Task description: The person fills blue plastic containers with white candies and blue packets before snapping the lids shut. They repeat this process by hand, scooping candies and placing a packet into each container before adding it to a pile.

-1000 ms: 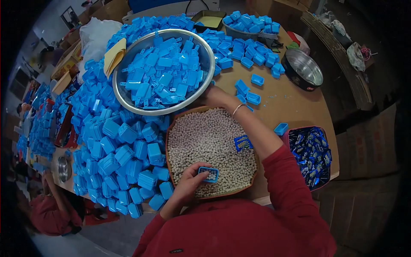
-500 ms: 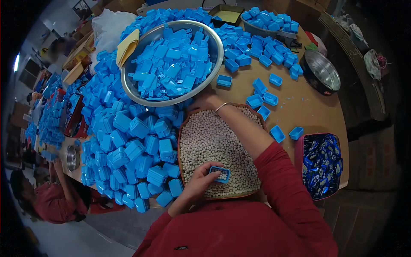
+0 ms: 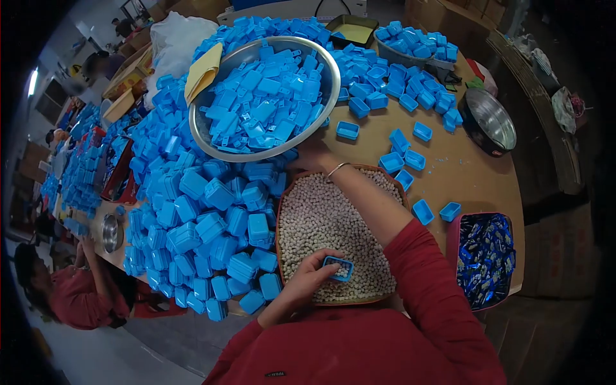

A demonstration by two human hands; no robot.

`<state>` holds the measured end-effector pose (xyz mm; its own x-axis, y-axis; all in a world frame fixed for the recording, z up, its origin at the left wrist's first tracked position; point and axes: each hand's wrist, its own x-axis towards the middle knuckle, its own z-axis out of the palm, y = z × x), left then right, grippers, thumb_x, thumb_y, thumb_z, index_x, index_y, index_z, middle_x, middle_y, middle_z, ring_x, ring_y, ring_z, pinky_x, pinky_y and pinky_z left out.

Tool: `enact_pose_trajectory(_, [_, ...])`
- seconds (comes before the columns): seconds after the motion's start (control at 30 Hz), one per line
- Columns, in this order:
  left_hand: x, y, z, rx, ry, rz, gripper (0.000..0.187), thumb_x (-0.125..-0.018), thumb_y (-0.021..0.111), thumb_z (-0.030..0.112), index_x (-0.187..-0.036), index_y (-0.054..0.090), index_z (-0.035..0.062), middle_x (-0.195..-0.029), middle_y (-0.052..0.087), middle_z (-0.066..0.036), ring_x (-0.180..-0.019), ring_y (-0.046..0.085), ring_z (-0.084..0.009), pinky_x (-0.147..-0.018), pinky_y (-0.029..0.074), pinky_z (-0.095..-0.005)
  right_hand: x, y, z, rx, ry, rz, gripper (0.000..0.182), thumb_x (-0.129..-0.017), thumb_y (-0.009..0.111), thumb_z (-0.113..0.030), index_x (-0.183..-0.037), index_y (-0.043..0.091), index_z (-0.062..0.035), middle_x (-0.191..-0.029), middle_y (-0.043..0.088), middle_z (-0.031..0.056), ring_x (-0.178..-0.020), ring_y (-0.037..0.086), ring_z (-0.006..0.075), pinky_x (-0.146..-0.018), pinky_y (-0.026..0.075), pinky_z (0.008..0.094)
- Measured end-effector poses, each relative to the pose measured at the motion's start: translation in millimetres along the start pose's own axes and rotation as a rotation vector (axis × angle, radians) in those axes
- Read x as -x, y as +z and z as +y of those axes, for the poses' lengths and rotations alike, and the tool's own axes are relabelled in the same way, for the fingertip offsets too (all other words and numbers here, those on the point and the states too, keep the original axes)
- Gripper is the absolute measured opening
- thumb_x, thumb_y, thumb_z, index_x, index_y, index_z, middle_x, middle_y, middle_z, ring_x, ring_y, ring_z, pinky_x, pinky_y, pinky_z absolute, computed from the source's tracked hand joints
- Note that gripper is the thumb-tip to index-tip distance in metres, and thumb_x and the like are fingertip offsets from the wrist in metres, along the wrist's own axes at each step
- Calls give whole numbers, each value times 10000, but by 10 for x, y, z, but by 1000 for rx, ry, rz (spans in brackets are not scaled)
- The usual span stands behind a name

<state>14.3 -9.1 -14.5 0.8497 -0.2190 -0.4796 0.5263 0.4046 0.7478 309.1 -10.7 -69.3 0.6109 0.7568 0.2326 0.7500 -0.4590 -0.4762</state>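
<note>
My left hand [image 3: 312,274] is closed around a small open blue box [image 3: 339,269] with some pale pellets inside. It holds the box over a wide tray of round whitish pellets [image 3: 333,218]. My right hand [image 3: 312,156] reaches across that tray to the lower edge of a metal basin [image 3: 330,109], and its fingers are hidden by the rim and shadow. Flat blue lids [image 3: 263,96] fill the basin. Against the tray's left side lies a big heap of closed blue boxes [image 3: 212,231].
Open blue boxes [image 3: 410,159] lie scattered on the brown table [image 3: 475,183]. A tub of shiny dark-blue packets [image 3: 486,256] stands at the right, below an empty metal pan [image 3: 491,122]. Folded yellow card [image 3: 203,74] rests on the basin's rim. Another person [image 3: 80,295] works at far left.
The whole view has shifted slightly right and down. Both hands keep nearly the same places: the left still holds the box over the pellets, the right stays by the basin's edge.
</note>
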Motion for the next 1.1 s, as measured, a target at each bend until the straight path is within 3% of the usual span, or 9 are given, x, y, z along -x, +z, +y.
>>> enact_pose_trajectory(0.1, [10,0,3,8,-10,0,267,-929,538,101,-1190,536,46,-1037,613,-51,-901,626,-145,-779,524,-285,-118,30,-101,-10,156,-117,860,-676,718,-381,-1398,352,-91,-1436,322,221,-1321,292,408,-1094,283,458])
enact_pose_trajectory(0.23, [11,13,12,45,2,-4,254,-931,534,96,-1179,533,45,-1036,613,-55,-900,634,-147,-774,526,-271,-111,83,-161,273,-35,52,849,-679,725,-469,-1382,391,-130,-1437,349,177,-1294,364,375,-1043,361,469])
enact_pose_trajectory(0.33, [4,-15,5,35,11,-21,247,-930,533,86,-1175,535,50,-1033,604,-40,-887,626,-131,-767,524,-260,-1,-277,-207,142,322,-174,776,-705,695,-459,-1359,433,-133,-1390,407,181,-1213,466,366,-945,455,467])
enact_pose_trajectory(0.53, [16,14,57,3,34,-43,248,-926,535,72,-1173,541,55,-1027,589,-28,-891,606,-111,-768,517,-259,157,-51,392,548,180,107,402,-844,558,-254,-1227,567,-132,-1184,584,148,-989,615,334,-788,525,436])
enact_pose_trajectory(0.63, [35,-1,44,23,39,-54,251,-925,535,72,-1175,539,51,-1027,589,-30,-902,604,-110,-771,516,-259,150,-296,-320,198,111,94,354,-826,612,-314,-1097,622,-87,-1052,652,129,-949,628,307,-771,514,408])
enact_pose_trajectory(0.73, [14,-11,14,23,46,-50,257,-925,539,79,-1179,536,43,-1042,593,-36,-907,605,-115,-770,517,-262,-199,313,-226,-306,94,86,402,-828,618,-375,-1110,599,-89,-1149,610,156,-1064,561,349,-914,444,424])
enact_pose_trajectory(0.8, [8,-18,2,-6,59,-48,259,-924,542,84,-1180,535,43,-1051,595,-37,-908,606,-115,-769,517,-262,-331,491,-185,-471,134,-38,488,-863,633,-337,-1266,513,-90,-1308,522,115,-1186,476,216,-1009,384,366])
enact_pose_trajectory(1.03, [-20,-21,10,-8,68,-53,250,-924,541,84,-1171,537,49,-1081,585,-39,-917,605,-118,-784,521,-271,-440,441,-303,-258,-6,-96,747,-733,752,-368,-1347,438,-80,-1388,452,130,-1231,458,249,-1041,364,380])
enact_pose_trajectory(1.1, [7,-19,11,15,51,-48,247,-924,538,78,-1169,537,48,-1077,583,-41,-919,606,-124,-790,523,-278,-351,388,-256,-428,91,-204,750,-718,719,-404,-1348,443,-104,-1389,453,136,-1262,429,284,-1048,353,376])
